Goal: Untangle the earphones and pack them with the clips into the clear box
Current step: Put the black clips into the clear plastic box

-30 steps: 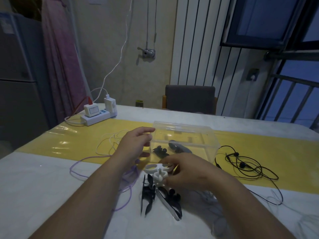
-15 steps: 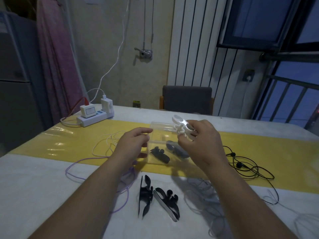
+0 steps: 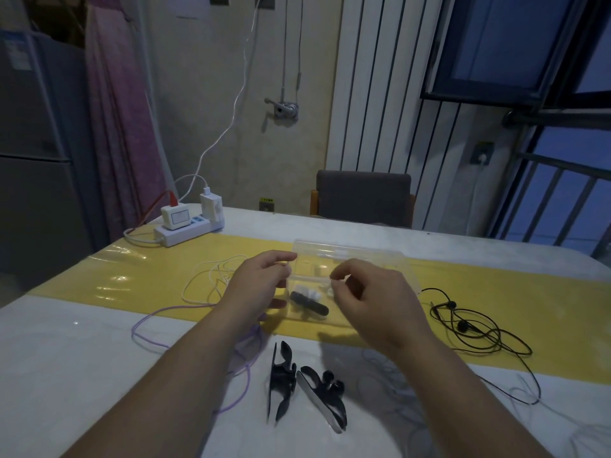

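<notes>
- Left hand (image 3: 261, 285) was gripping the left end of the clear box (image 3: 350, 257) — forefinger up over the rim, thumb low against the wall.
- Right hand (image 3: 373, 299) hovered above the open box with its fingers loosely curled and thumb and forefinger tips close together. Honestly couldn't see anything pinched between them.
- The box sat on the yellow runner (image 3: 496, 292) about mid-table. Inside it lay a white clip (image 3: 305, 290) and a black clip (image 3: 309, 306), touching each other.
- Two loose black clips (image 3: 281, 378) lay side by side on the white tabletop (image 3: 82, 375), on the near side of the box and outside it.
- Black earphones (image 3: 469, 328) were a tangled heap right of the box, well apart from it.
- White earphones (image 3: 205, 279) and a purple cable (image 3: 148, 325) looped around left of the box, with the purple one running under the left arm.
- A pale cable (image 3: 396, 385) sprawled near the right forearm — too dim to say more.
- Power strip (image 3: 185, 231) with chargers plugged in sat at the far left corner.
</notes>
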